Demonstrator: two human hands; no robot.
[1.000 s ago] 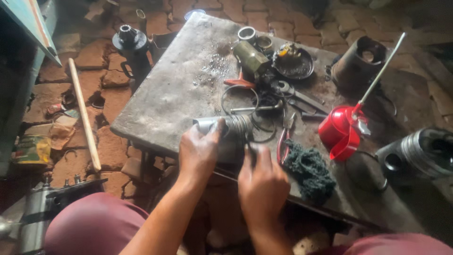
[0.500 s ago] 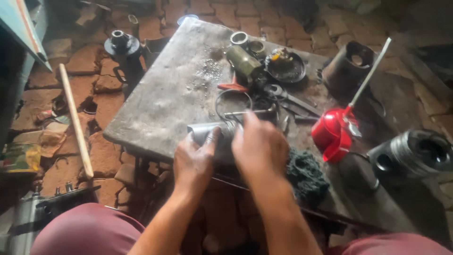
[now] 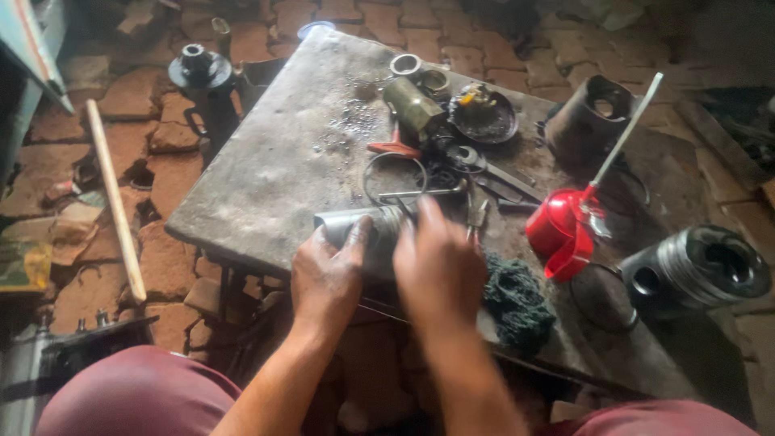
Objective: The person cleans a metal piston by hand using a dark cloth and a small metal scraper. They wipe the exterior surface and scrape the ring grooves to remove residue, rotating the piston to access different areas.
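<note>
Since a second ago the right hand (image 3: pixel 440 270) has come up off the table edge and moved over onto the metal cylinder (image 3: pixel 363 234), so now both hands are on it. Half a second back it was already there, so not much changed after that, just the head camera shifting a bit.

Left hand (image 3: pixel 327 278) is wrapped around the near side of the cylinder, thumb up on top, fingers curled under, so it's gripping it. Right hand lies over the cylinder's right end with fingers spread forward; it's touching it, but whether it's really clamped on I can't tell, the back of the hand hides that.

The cylinder lies on its side at the near edge of the grey metal table (image 3: pixel 274 178), open end pointing left.

Around the cylinder: a thin wire ring (image 3: pixel 394 173) just behind it, red-handled pliers (image 3: pixel 394 148) a little beyond that. To its right, a dark green rag (image 3: pixel 517 303), then a red oil can (image 3: pixel 561 230) with a long white spout further right. A piston (image 3: pixel 698 270) sits well off to the right. Far behind the cylinder there's a small round dish (image 3: pixel 484 117) with bits in it and a dark sleeve-shaped part (image 3: pixel 593 121). A wooden stick (image 3: pixel 115 210) lies on the brick floor off to the left.
</note>
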